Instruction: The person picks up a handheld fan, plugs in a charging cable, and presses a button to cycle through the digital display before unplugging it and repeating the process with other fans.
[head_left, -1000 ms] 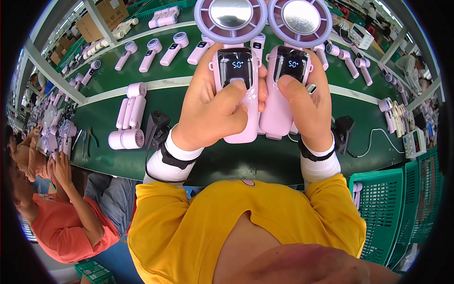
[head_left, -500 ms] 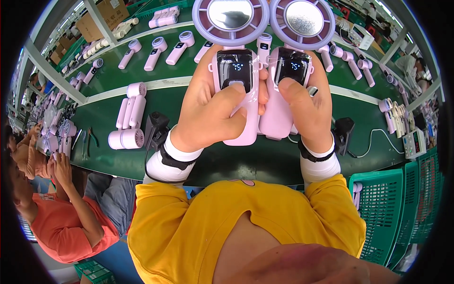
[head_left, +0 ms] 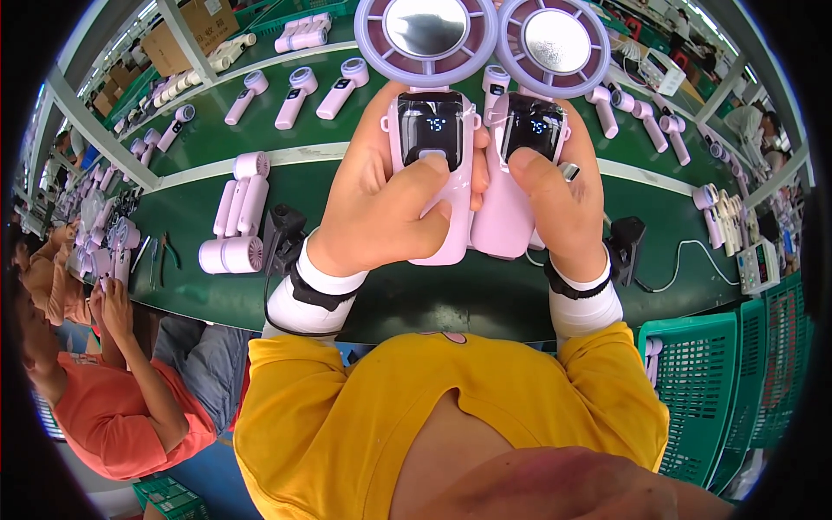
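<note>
Side by side, two pink handheld fans stand up in front of me, each with a round purple-ringed head, a silver centre and a lit black display. My left hand (head_left: 373, 212) is wrapped round the left handheld fan (head_left: 452, 217), its thumb on the button below the display. My right hand (head_left: 563, 204) grips the right handheld fan (head_left: 503, 212), which leans slightly, with its thumb at the lower edge of the display. A small metal-ended plug (head_left: 569, 172) shows at the right hand. Most fingers are hidden behind the fans.
Stacked pink fans (head_left: 241, 208) lie on the green table at left, near pliers (head_left: 170, 251). A row of fans (head_left: 296, 98) lies on the green belt beyond a pale rail. Green baskets (head_left: 693, 381) and a white meter box (head_left: 759, 264) stand at right. A co-worker (head_left: 130, 407) sits at left.
The fans on the belt have shifted a little to the right. The right fan in my hand has tilted slightly and moved a touch left. Both hands keep their grip, and the displays stay lit.
</note>
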### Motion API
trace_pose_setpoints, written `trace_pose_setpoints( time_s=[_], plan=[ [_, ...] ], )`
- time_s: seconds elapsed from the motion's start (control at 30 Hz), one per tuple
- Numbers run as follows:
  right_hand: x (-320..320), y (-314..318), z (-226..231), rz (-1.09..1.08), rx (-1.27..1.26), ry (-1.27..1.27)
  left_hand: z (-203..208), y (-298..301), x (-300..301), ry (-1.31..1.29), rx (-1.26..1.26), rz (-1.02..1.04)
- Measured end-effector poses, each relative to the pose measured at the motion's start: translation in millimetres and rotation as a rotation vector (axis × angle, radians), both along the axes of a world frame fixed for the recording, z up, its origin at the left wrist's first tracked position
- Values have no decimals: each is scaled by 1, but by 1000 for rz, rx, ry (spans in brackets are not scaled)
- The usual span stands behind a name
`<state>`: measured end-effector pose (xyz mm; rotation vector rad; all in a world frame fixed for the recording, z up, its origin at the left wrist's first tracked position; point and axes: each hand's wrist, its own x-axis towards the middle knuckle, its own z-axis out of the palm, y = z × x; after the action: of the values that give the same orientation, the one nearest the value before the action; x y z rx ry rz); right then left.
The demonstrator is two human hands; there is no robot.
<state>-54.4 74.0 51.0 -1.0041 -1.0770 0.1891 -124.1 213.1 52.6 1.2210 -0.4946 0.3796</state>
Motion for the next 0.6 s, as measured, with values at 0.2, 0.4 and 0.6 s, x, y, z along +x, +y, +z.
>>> trace_pose_setpoints(
  time_s=[0.2,0.4,0.6],
  plan=[
    [-1,3,5,-142,-159,47,-7,6,0,97,-61,21],
    [25,42,-47,10,-555,337,-59,51,2,391,-182,49],
    [47,83,-136,-142,-868,322,-128,97,17,786,-36,97]
  ],
)
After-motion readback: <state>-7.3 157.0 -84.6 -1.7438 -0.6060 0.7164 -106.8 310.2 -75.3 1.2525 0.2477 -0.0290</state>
